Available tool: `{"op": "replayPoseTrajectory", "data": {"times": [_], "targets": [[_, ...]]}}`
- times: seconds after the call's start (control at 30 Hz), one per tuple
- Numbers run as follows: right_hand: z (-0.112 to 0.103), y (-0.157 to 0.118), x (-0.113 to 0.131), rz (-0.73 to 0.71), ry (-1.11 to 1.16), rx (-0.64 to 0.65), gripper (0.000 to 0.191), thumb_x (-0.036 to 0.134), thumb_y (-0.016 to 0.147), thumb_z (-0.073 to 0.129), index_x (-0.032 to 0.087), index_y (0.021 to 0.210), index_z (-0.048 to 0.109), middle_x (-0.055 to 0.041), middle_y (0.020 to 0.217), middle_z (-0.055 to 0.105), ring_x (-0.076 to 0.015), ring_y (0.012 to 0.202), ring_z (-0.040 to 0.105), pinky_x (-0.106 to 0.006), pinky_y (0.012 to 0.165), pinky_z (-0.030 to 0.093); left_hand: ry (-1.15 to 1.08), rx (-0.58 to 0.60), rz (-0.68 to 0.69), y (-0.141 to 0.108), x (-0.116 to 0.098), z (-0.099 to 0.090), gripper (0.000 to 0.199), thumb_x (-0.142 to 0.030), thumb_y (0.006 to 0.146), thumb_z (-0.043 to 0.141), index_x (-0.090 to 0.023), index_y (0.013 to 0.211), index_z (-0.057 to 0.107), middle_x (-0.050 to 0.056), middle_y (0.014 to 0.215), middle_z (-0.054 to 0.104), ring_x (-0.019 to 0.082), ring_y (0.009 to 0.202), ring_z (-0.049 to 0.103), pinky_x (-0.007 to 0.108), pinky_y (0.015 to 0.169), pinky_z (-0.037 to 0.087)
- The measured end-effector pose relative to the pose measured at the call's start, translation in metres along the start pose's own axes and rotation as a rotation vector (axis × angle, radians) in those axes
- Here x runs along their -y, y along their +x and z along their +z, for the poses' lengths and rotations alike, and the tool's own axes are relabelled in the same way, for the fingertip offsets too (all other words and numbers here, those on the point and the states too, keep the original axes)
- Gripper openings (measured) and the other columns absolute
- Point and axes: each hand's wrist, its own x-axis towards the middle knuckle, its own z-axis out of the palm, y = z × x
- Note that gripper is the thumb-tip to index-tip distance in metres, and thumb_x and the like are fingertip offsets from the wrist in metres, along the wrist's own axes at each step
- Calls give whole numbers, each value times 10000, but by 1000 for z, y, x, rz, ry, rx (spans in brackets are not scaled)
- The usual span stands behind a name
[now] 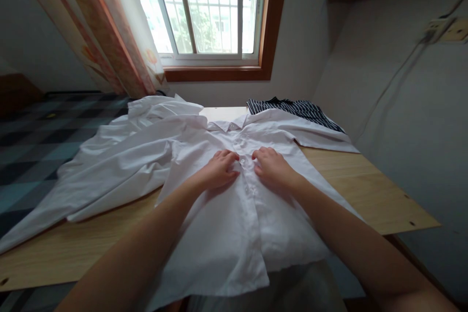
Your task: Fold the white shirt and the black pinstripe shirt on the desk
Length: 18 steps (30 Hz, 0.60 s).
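A white button-up shirt (219, 243) lies spread face up in front of me, its collar (228, 123) at the far end and its hem hanging over the near edge. My left hand (220, 169) rests on the front, left of the button placket, with thumb and fingers apart. Just across the placket, my right hand (271, 165) touches the fabric with loosely bent fingers, also apart. A small button (242, 161) shows between the two hands. Both sleeves are stretched outward, the left one (109, 170) lying in folds.
Under the shirt is a light wooden board (369, 190). More white cloth (157, 106) is heaped at the back left, and a black-and-white striped garment (296, 108) lies at the back right. Checked bedding (32, 141) is on the left. A cable (391, 83) hangs along the right wall.
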Motion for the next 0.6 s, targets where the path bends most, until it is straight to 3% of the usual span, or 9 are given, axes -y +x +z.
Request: {"op": "replayPoseTrajectory", "data": {"times": [0.13, 0.27, 0.47, 0.6], "targets": [[10, -9, 1, -47, -88, 121, 383, 195, 934, 462, 118, 1277, 613, -173, 1362, 580, -264, 1281, 501, -357, 1067, 383, 196, 142, -171, -13, -18, 4, 620, -409, 934, 424, -68, 1452, 412, 210, 1548, 365, 344, 1459, 281, 475, 1174, 243], [23, -12, 4, -47, -148, 157, 502, 243, 984, 392, 54, 1443, 461, -210, 1521, 406, -284, 1415, 377, -414, 1140, 320, 238, 245, -267, -15, -27, 7, 678, -453, 974, 283, -75, 1537, 268, 168, 1626, 182, 336, 1508, 112, 522, 1190, 172], [27, 0, -8, -116, -89, 131, 557, 316, 1003, 356, 28, 1477, 410, -207, 1555, 341, -276, 1457, 312, -405, 1192, 248, 197, 262, -324, -4, -22, 7, 695, -456, 976, 216, -81, 1560, 195, 164, 1634, 78, 342, 1512, 58, 592, 1174, 130], [29, 15, -25, -144, -1, 109, 572, 359, 1009, 351, 66, 1499, 389, -176, 1574, 310, -271, 1471, 280, -422, 1203, 228, 168, 190, -279, 9, -3, 7, 694, -488, 962, 270, -104, 1541, 271, 190, 1618, 151, 375, 1499, 122, 640, 1143, 172]]}}
